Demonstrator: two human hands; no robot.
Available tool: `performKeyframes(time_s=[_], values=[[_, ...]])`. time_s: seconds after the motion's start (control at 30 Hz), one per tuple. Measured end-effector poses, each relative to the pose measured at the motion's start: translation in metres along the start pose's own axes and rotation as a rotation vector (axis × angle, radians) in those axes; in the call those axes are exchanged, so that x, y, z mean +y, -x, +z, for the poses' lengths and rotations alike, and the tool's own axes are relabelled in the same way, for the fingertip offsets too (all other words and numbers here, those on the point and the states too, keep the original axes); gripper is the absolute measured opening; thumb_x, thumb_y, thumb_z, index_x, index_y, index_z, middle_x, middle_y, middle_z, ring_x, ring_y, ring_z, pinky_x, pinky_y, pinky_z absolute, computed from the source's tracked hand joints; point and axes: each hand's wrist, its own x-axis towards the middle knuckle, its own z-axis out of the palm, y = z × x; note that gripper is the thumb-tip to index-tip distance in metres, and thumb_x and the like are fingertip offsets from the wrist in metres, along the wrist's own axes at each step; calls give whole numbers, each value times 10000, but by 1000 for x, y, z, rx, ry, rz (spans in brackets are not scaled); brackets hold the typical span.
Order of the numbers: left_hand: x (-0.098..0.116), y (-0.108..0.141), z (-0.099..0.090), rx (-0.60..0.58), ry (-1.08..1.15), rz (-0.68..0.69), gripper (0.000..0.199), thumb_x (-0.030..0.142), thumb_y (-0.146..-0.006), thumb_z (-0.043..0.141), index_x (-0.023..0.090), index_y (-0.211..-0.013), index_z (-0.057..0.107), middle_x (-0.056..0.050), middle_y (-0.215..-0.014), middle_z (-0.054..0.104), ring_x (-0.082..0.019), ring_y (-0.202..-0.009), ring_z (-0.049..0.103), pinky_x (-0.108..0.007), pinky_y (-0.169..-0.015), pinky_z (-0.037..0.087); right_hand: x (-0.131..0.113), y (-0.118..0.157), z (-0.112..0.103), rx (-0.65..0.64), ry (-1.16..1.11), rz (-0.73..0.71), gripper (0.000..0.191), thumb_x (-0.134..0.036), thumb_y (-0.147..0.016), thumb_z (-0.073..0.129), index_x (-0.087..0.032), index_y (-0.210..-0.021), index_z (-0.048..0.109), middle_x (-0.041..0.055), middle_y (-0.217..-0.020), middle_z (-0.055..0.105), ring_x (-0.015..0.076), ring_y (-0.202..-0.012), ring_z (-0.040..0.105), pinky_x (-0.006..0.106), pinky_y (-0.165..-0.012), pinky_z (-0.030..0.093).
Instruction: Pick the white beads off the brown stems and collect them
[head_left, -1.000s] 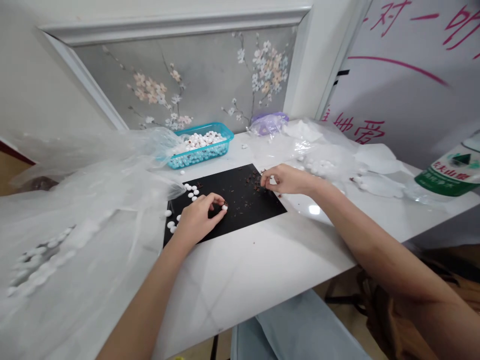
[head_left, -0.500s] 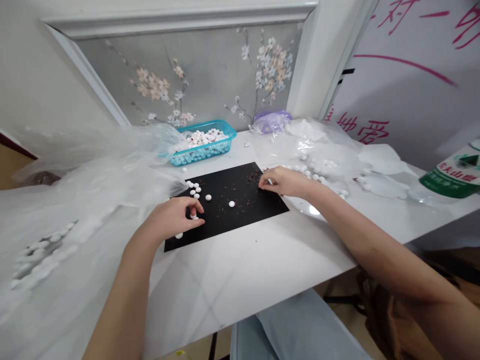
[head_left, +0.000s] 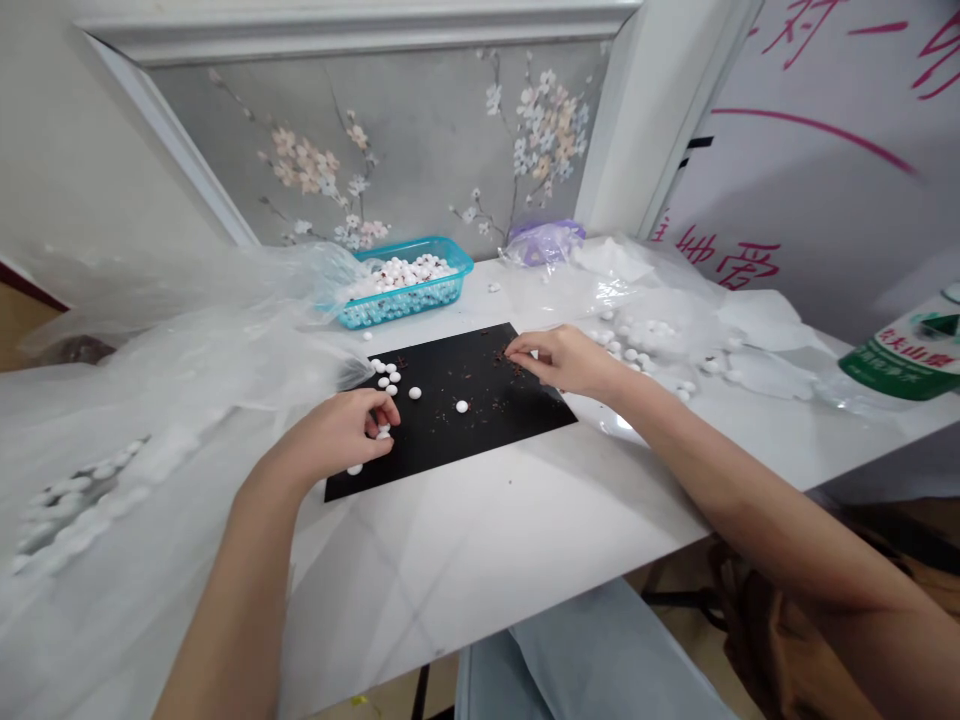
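A black mat (head_left: 435,440) lies on the white table, with several small white balls on its left part. One white ball (head_left: 462,407) sits alone near the middle. Over the mat's left edge is my left hand (head_left: 341,435), its thumb and fingers apart, with white balls visible in the gap; they seem to rest on the mat. My right hand (head_left: 559,360) is at the far right corner, fingertips pinched together just over small brown bits (head_left: 517,371). Whatever sits in that pinch is too small to make out. More brown crumbs are scattered across the mat.
Behind the mat stands a blue basket (head_left: 405,312) full of white balls. A large clear plastic bag (head_left: 187,370) covers the left side. Loose white balls (head_left: 637,358) and plastic wrapping lie at right, beside a green-labelled bottle (head_left: 900,355). A purple item (head_left: 546,242) is at the back.
My right hand has shifted slightly left and away from me, over the brown bits. My left hand has drawn a little to the left.
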Motion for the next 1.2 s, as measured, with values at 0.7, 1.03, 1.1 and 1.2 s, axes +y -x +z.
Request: performKeyframes(time_s=[0.7, 1.03, 1.1, 1.2], values=[[38, -14, 41, -18, 718, 188, 561, 242, -639, 696, 245, -1117, 401, 31, -856, 503, -128, -759, 641, -312, -756, 544, -44, 12, 60, 33, -225, -321, 107, -185, -844, 499, -162, -755, 555, -20, -626, 455, 81, -541, 421, 201, -532, 344], [41, -15, 41, -31, 720, 194, 586, 253, -648, 694, 244, -1149, 389, 34, -850, 498, -117, -746, 627, -305, -753, 534, -48, 13, 58, -44, -327, -302, 79, -117, -785, 490, -141, -775, 566, -30, -624, 436, 61, -502, 377, 194, -509, 331], [42, -14, 41, -26, 719, 188, 586, 259, -643, 698, 243, -1143, 393, 33, -846, 500, -122, -748, 626, -312, -752, 534, -49, 14, 57, -67, -350, -293, 103, -87, -741, 483, -136, -784, 562, -28, -630, 449, 58, -496, 376, 194, -497, 324], [41, -14, 41, -23, 719, 187, 590, 257, -636, 704, 242, -1139, 397, 34, -841, 497, -121, -742, 625, -311, -748, 534, -49, 14, 57, -107, -370, -277, 140, -70, -691, 471, -145, -780, 550, -42, -599, 435, 57, -476, 357, 192, -480, 314]])
